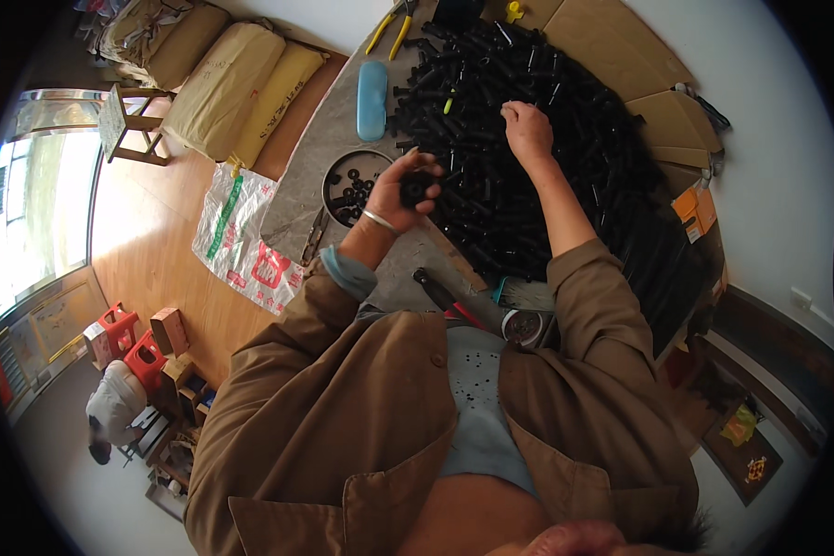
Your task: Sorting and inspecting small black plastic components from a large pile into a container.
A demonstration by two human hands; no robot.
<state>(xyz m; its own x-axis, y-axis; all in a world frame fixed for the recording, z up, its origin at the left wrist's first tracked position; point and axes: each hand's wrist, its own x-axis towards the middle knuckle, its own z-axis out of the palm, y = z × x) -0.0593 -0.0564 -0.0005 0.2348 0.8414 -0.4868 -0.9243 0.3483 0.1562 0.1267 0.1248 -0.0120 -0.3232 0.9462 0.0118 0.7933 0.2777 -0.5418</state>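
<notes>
Head view: our left hand curls around black pieces; our right hand, fingertips together (any catch unclear), is over black tubes on the bench. We're probably picking parts; next calls for a neat pinch.

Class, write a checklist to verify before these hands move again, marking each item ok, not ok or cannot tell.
1. Left hand has a grasp on the black round part: ok, fingers curl around it.
2. Right hand holds a piece: cannot tell, its fingertips show too small.
3. Round tray has small black pieces in it: ok, several are visible.
4. Heap of black parts is laid out singly: not ok, they lie jumbled across one another.
5. Yellow-handled pliers are clear of both hands: ok, they lie apart from them.
</notes>
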